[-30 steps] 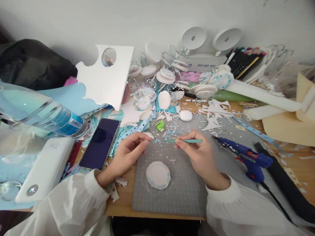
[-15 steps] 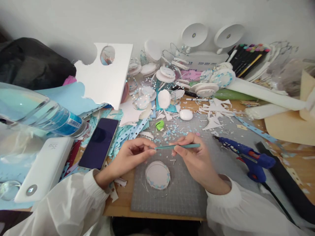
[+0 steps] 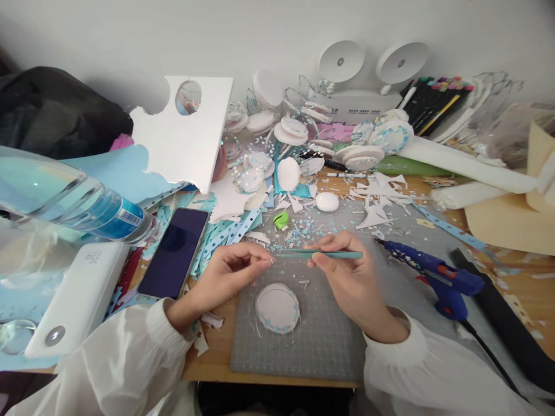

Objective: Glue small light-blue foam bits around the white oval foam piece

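Observation:
My left hand (image 3: 234,271) pinches a tiny pale paper piece (image 3: 272,261) between thumb and forefinger; its exact shape is too small to tell. In my right hand (image 3: 347,277) are teal tweezers (image 3: 333,254), pointing left, their tips parted and a little way from the left fingertips. Below both hands a round white disc (image 3: 277,309) with light-blue bits around its rim lies on the grey cutting mat (image 3: 321,352). Fine wire loops around the disc. Small blue and white paper confetti (image 3: 299,234) is scattered beyond the hands.
At right lies a blue glue gun (image 3: 433,271). A phone (image 3: 173,251), white power bank (image 3: 80,297) and clear bottle (image 3: 87,193) occupy the left. Behind are a green clip-like item (image 3: 281,220), a white oval piece (image 3: 327,201) and several decorated discs (image 3: 290,132).
My right hand has drawn the tweezers slightly right, away from the left fingertips, and their tips have spread apart. The left hand stays nearly still, with the pale piece now visible in its pinch.

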`<state>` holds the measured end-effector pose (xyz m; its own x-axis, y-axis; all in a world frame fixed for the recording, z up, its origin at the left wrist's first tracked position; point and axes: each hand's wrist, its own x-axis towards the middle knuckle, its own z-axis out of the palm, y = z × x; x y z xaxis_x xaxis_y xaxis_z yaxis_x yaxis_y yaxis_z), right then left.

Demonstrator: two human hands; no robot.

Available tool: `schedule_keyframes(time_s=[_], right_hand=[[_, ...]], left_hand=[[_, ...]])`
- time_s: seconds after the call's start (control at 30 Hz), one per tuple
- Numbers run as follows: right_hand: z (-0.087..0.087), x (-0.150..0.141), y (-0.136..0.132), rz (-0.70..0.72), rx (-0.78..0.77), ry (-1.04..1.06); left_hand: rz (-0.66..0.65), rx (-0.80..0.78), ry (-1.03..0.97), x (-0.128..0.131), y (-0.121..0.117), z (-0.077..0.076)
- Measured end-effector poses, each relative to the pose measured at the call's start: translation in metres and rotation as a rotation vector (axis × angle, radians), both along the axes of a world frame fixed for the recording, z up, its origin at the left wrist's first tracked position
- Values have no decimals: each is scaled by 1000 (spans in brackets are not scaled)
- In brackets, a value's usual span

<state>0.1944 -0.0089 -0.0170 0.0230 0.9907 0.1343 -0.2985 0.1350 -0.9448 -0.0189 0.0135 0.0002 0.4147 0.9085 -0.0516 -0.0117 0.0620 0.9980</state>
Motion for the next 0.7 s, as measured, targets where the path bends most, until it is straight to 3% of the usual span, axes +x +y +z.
schedule_keyframes(time_s=[0.13,0.33,0.53,0.7], right_hand=[[4,-2,-2,-23,88,-129],[2,-1,2,-233,295,-535],[-8,-2,8,-163,253,-642],[-11,-5,10,-139,226,-713]], left_hand=[[1,29,30,-1,0,-1],[114,134,201,-1,0,-11],[149,167,292,-1,-1,-13],[184,147,226,-1,1,-13]])
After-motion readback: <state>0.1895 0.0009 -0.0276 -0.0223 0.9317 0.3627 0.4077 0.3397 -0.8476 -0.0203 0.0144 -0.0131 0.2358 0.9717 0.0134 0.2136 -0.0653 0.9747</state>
